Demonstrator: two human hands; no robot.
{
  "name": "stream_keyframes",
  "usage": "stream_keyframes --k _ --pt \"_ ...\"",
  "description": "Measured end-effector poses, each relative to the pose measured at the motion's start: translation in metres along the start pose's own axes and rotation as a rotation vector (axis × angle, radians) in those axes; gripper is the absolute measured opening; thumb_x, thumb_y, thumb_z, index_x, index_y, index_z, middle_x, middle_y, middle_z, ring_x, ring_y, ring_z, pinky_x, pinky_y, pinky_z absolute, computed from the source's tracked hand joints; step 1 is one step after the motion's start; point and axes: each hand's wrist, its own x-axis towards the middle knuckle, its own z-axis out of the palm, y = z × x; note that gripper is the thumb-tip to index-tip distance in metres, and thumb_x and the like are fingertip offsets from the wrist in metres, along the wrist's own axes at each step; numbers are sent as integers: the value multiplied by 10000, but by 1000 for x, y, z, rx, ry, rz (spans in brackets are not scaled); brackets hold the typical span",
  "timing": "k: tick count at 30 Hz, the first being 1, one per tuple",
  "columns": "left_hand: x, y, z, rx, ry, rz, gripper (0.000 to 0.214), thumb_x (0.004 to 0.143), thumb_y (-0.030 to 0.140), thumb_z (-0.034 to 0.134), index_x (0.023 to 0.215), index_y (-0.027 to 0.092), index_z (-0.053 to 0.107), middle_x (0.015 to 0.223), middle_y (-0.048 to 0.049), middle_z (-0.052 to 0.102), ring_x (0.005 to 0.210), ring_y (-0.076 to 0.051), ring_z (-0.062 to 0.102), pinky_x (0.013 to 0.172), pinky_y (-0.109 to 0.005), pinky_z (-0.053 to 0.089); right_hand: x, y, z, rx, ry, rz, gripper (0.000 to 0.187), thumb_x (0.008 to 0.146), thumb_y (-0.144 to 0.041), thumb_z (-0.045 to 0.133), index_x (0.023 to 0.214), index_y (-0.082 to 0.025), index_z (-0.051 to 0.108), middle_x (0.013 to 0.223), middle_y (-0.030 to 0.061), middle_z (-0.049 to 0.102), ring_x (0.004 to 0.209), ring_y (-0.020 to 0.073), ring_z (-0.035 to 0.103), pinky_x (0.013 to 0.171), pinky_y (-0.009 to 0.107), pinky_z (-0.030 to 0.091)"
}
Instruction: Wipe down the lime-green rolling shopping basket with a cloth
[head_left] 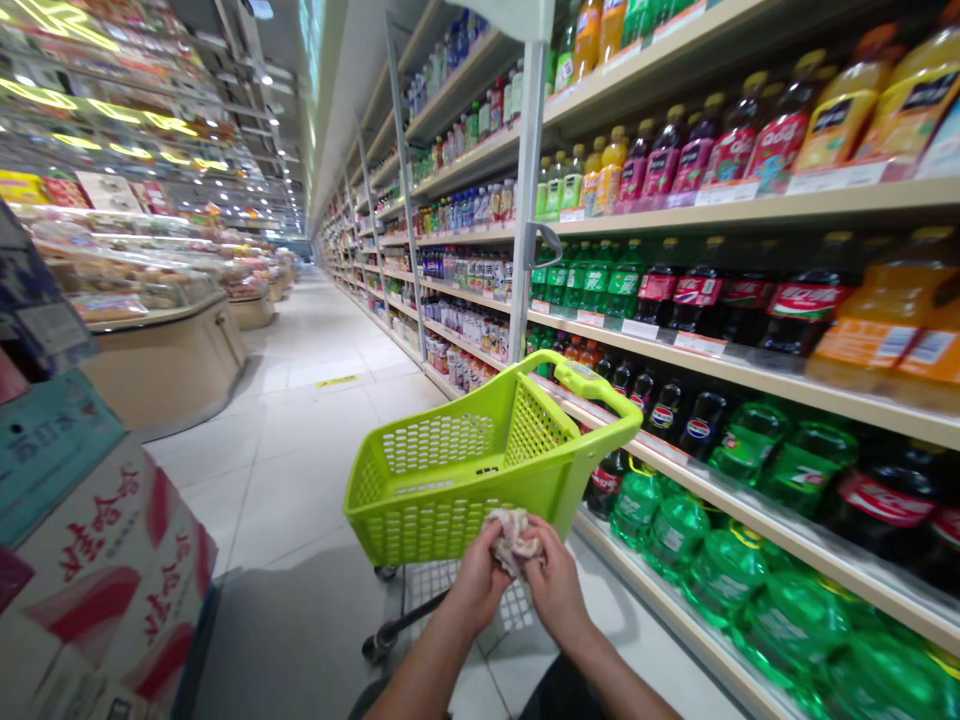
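Note:
A crumpled whitish cloth [513,540] with darker, brownish patches is bunched up between my two hands. My left hand [484,572] grips it from the left, fingers curled in. From the right, my right hand [553,575] closes on the same cloth. Just beyond them stands a lime-green shopping cart [442,495], its perforated basket side right behind my hands. The cart's handle [596,385] rises at the right end, by the shelves. Parts of the cart's lower frame are hidden by my forearms.
Drink shelves [660,335] run along the right, packed with several kinds of bottles, among them large green bottles [802,620] at the bottom. Stacked cartons [105,570] stand close on the left. Further off is a display counter [161,360], with a tiled aisle [300,420] between.

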Motion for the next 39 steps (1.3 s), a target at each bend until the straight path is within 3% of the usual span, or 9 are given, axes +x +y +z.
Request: stream_keyframes --k 8,12,14,18,21,23,27,32,39 --pt "8 -5 -9 -26 -22 38 92 634 149 599 723 125 601 652 -15 655 600 -118 603 605 -220 467 -24 -3 -3 -421 -146 -470 641 607 -56 435 1242 -127 389 1401 143 250 1296 296 187 992 544 247" --pt "7 -4 -14 21 -9 44 53 602 132 605 652 126 589 599 -8 637 586 -110 590 596 -209 454 -22 2 -3 -320 -279 -531 671 636 -57 432 1295 -158 357 1380 123 315 1284 264 242 994 503 291" --pt "4 -1 -18 1 -1 -28 55 615 133 587 669 124 595 613 -13 640 590 -98 585 613 -203 452 -16 7 -5 -177 -289 -423 568 674 -58 408 1228 -172 456 1305 111 434 1220 221 373 966 413 369" --pt "-2 8 -29 152 9 -26 122 603 168 621 713 131 585 647 -9 635 614 -92 579 642 -209 439 3 8 -12 207 -136 100 282 742 -225 486 993 -163 600 995 102 646 937 225 592 843 372 463" --pt "-5 13 -36 340 153 97 239 553 186 670 761 151 557 674 17 615 626 -94 564 585 -205 405 18 -2 -16 565 -54 439 292 681 -360 577 890 -157 596 820 72 678 762 219 626 750 370 495" --pt "-7 14 -36 302 125 84 343 544 229 684 849 177 535 760 15 620 665 -105 569 584 -220 408 24 -9 -15 773 -79 552 339 630 -379 618 886 -159 583 819 62 678 741 214 628 737 369 494" --pt "-6 9 -30 318 -16 107 329 531 250 676 809 178 516 725 20 600 586 -97 542 521 -214 402 25 -10 -8 797 -71 584 341 587 -324 630 885 -163 589 813 48 679 737 208 623 724 353 490" --pt "4 4 -29 619 243 547 129 537 101 555 627 174 496 583 62 497 550 -81 473 515 -186 374 18 -4 3 581 68 529 343 592 -280 596 909 -153 627 869 61 672 821 218 603 789 351 465" --pt "-7 -6 -25 913 -47 678 217 622 76 453 725 185 611 804 -20 623 822 -154 547 816 -304 407 -7 -30 23 1049 -185 653 548 673 -445 621 1162 -220 515 1106 79 602 924 221 597 778 361 483"
